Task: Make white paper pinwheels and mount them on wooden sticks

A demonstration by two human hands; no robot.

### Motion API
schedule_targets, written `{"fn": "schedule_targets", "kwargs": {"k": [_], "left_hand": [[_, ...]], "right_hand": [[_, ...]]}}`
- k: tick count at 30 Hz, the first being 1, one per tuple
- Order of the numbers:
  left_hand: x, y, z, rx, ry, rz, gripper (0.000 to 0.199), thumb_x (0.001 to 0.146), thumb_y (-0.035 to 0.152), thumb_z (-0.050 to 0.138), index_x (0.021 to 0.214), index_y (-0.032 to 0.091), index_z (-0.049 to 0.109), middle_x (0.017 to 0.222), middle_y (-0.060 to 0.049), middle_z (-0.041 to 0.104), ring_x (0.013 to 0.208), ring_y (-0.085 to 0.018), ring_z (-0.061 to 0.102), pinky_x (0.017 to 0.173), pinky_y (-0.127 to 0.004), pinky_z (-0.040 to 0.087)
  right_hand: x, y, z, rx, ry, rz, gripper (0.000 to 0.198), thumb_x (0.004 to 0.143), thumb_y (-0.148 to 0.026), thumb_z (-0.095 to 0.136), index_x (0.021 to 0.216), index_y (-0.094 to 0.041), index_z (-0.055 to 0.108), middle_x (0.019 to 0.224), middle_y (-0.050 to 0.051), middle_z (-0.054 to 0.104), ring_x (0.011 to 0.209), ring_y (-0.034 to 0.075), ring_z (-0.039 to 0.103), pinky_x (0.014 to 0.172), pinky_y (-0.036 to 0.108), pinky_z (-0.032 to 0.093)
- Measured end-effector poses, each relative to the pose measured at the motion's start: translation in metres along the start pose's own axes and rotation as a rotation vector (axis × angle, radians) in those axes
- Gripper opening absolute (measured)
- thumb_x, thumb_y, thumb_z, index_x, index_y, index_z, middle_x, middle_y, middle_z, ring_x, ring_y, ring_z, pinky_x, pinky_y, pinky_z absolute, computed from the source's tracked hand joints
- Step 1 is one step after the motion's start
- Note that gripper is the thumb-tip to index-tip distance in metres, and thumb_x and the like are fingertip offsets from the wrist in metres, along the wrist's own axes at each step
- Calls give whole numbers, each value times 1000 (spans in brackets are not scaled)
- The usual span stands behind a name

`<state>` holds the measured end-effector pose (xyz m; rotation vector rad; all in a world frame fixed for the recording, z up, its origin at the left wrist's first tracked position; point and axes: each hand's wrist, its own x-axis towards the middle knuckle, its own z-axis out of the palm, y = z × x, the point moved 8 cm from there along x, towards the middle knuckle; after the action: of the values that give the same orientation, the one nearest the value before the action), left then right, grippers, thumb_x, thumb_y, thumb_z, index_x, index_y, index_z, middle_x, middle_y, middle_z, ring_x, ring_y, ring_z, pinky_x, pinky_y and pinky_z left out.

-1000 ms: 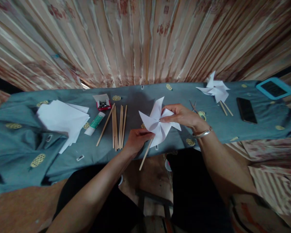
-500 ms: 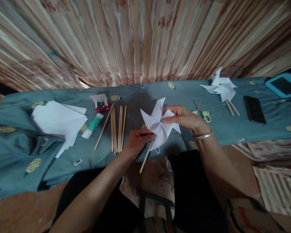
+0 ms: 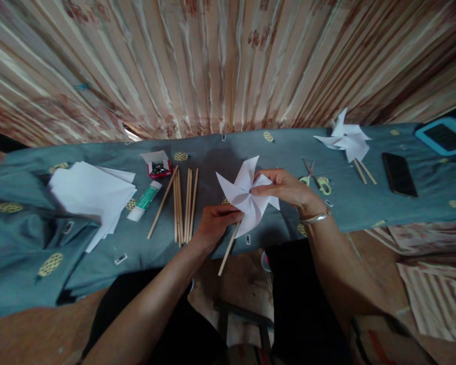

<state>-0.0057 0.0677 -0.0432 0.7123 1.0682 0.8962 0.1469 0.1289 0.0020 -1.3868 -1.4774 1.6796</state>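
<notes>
A white paper pinwheel on a wooden stick is held between my two hands, above the front part of the table. My left hand is closed round the top of the stick, with its thumb by the lower left blade. My right hand pinches the pinwheel at its centre, the thumb lying over the middle where the blades meet. The fingers behind the paper are hidden. The stick's lower end points down past the table edge.
Left on the cloth-covered table are white paper sheets, a glue stick, a small red box of pins and several wooden sticks. Rightward lie scissors, pinwheels on sticks, a phone and a blue-framed device.
My right thumb has shifted slightly left and now covers the dark pin head at the pinwheel's centre. The pinwheel has turned very slightly; both hands keep their grip.
</notes>
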Motion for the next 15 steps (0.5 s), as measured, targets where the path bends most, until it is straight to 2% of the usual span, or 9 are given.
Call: {"fn": "schedule_targets", "kwargs": {"k": [4,15], "left_hand": [[2,-1,-1,-5,10,-22,19,46,28,86,59,18,77,60,-2,69,60,-12,54,62,-26,39],[3,-1,-3,-19,10,-19,16,48,28,83,59,17,76,59,-2,67,58,-11,51,58,-25,36]], "right_hand": [[2,-4,0,-55,0,-50,34,61,-40,84,77,-16,67,71,-4,63,63,10,53,60,24,41],[3,-9,-1,-143,22,-105,36,66,-42,81,87,-15,68,79,-1,67,69,13,57,65,26,45]]}}
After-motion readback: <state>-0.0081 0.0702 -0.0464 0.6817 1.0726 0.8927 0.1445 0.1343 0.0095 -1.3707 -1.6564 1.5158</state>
